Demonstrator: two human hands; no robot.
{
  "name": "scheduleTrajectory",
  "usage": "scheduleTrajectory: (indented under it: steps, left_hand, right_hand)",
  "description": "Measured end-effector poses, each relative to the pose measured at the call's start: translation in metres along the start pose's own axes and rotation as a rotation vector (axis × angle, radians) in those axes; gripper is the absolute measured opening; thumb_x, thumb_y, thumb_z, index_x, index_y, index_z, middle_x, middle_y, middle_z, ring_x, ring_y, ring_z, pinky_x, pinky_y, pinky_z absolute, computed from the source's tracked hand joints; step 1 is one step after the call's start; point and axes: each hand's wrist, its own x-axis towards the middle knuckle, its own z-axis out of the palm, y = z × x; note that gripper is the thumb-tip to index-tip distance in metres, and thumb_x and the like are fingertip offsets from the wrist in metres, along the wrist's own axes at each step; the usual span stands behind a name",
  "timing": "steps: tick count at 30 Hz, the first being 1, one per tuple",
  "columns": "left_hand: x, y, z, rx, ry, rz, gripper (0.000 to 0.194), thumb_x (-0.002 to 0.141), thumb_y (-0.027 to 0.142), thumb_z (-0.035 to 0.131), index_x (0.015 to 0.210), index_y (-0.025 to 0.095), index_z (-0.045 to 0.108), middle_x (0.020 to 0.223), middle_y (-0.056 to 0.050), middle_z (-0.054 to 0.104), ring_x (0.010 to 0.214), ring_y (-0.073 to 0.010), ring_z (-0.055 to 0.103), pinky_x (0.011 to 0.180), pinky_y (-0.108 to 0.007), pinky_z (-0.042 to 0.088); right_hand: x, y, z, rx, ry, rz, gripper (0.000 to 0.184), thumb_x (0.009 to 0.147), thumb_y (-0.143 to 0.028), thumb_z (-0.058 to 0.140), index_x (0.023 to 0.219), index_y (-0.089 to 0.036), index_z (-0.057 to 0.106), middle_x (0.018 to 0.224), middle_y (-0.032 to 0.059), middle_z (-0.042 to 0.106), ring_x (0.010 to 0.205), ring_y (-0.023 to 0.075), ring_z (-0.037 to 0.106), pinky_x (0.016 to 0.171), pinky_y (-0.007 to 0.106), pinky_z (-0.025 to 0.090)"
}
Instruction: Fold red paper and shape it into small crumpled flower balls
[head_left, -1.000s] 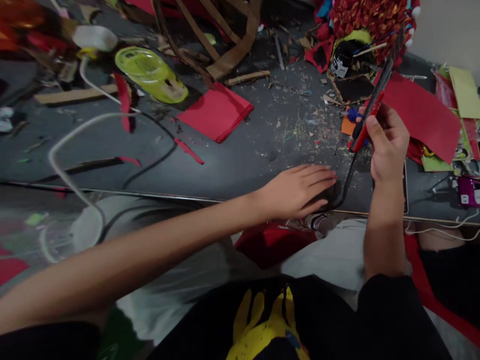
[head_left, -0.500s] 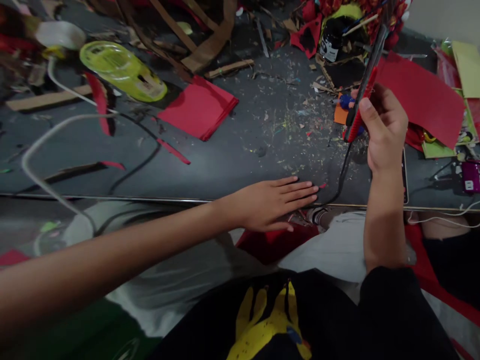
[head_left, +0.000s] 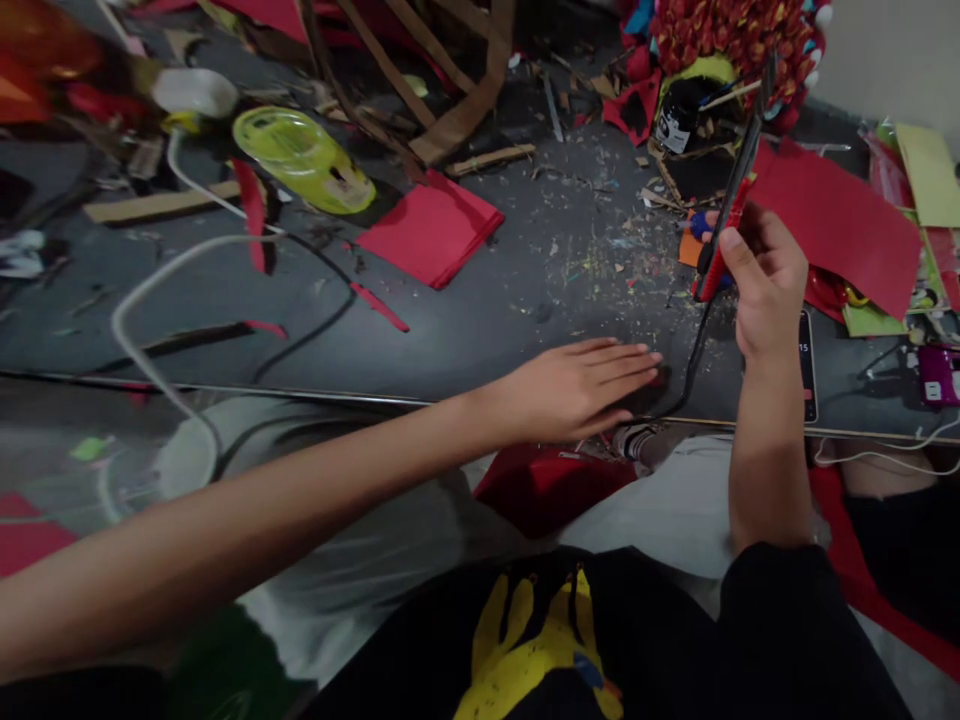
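Note:
My right hand (head_left: 765, 275) grips a thin black-and-red device (head_left: 731, 215), raised above the table. The device is seen nearly edge-on and tilted, so I cannot tell its exact kind. A black cable (head_left: 694, 360) runs from its lower end to the table edge. My left hand (head_left: 577, 390) lies palm down at the front edge of the table (head_left: 525, 330), fingers stretched out and holding nothing. Beyond that hand, to the left, lies a stack of red paper (head_left: 431, 230). A phone (head_left: 808, 365) with a lit screen lies partly behind my right forearm.
Cardboard strips (head_left: 469, 115), scraps and a yellow-green plastic piece (head_left: 304, 160) litter the back left. A white cable (head_left: 146, 270) loops over the front edge. At right are a red sheet (head_left: 840, 225), a dark jar (head_left: 679, 115) and a purple object (head_left: 939, 375).
The view has shifted, so the tabletop things appear farther right and slightly lower. My left hand has slid a little right and farther onto the table. My right hand keeps holding the device.

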Motion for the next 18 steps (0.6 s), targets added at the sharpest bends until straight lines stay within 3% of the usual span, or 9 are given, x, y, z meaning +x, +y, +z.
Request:
scheduleTrajectory:
  steps: [3, 5, 9, 13, 16, 18]
  left_hand:
    - [0.022, 0.006, 0.009, -0.052, -0.120, 0.083, 0.051, 0.095, 0.037, 0.042, 0.138, 0.008, 0.040, 0.144, -0.014, 0.039, 0.135, -0.0224, 0.036, 0.115, -0.038, 0.026]
    - [0.022, 0.005, 0.013, -0.071, -0.134, 0.127, 0.052, 0.096, 0.037, 0.042, 0.137, 0.005, 0.041, 0.143, -0.015, 0.039, 0.134, -0.0232, 0.037, 0.115, -0.038, 0.027]
    - [-0.007, 0.000, 0.012, -0.102, -0.061, 0.200, 0.047, 0.096, 0.035, 0.039, 0.128, 0.002, 0.051, 0.137, -0.017, 0.047, 0.129, -0.0245, 0.045, 0.111, -0.037, 0.036]
    - [-0.041, 0.001, 0.005, -0.091, 0.029, 0.248, 0.035, 0.094, 0.029, 0.043, 0.112, 0.008, 0.064, 0.123, -0.015, 0.061, 0.119, -0.0220, 0.055, 0.105, -0.034, 0.044]
    - [-0.051, 0.003, 0.002, -0.042, 0.125, 0.252, 0.025, 0.091, 0.025, 0.048, 0.102, 0.014, 0.068, 0.108, -0.009, 0.070, 0.105, -0.0182, 0.064, 0.097, -0.031, 0.049]
    - [-0.048, 0.003, 0.002, 0.010, 0.191, 0.201, 0.023, 0.091, 0.021, 0.048, 0.104, 0.015, 0.066, 0.108, -0.007, 0.070, 0.102, -0.0166, 0.065, 0.095, -0.029, 0.050]
  right_hand:
    - [0.000, 0.000, -0.001, -0.026, 0.010, 0.009, 0.033, 0.075, -0.051, 0.066, 0.100, -0.031, 0.063, 0.101, -0.0014, 0.069, 0.098, 0.0199, 0.064, 0.094, 0.041, 0.049]
    - [0.000, 0.000, -0.002, -0.043, 0.009, 0.011, 0.031, 0.075, -0.053, 0.065, 0.100, -0.034, 0.063, 0.102, -0.0027, 0.069, 0.099, 0.0204, 0.064, 0.094, 0.041, 0.049]
    - [0.000, 0.000, -0.004, -0.039, 0.017, -0.003, 0.029, 0.076, -0.052, 0.065, 0.099, -0.034, 0.063, 0.101, -0.0032, 0.068, 0.099, 0.0201, 0.063, 0.095, 0.041, 0.048]
    - [-0.001, -0.002, -0.003, -0.056, 0.008, 0.025, 0.031, 0.076, -0.053, 0.064, 0.101, -0.033, 0.062, 0.104, -0.0024, 0.069, 0.101, 0.0199, 0.062, 0.098, 0.041, 0.046]
    - [-0.003, -0.003, -0.002, -0.060, -0.010, 0.046, 0.030, 0.078, -0.051, 0.064, 0.103, -0.035, 0.061, 0.107, -0.0020, 0.069, 0.105, 0.0214, 0.061, 0.099, 0.043, 0.045]
    - [-0.004, -0.003, -0.002, -0.053, -0.015, 0.037, 0.029, 0.078, -0.048, 0.064, 0.105, -0.036, 0.061, 0.107, -0.0019, 0.069, 0.104, 0.0215, 0.062, 0.098, 0.044, 0.046]
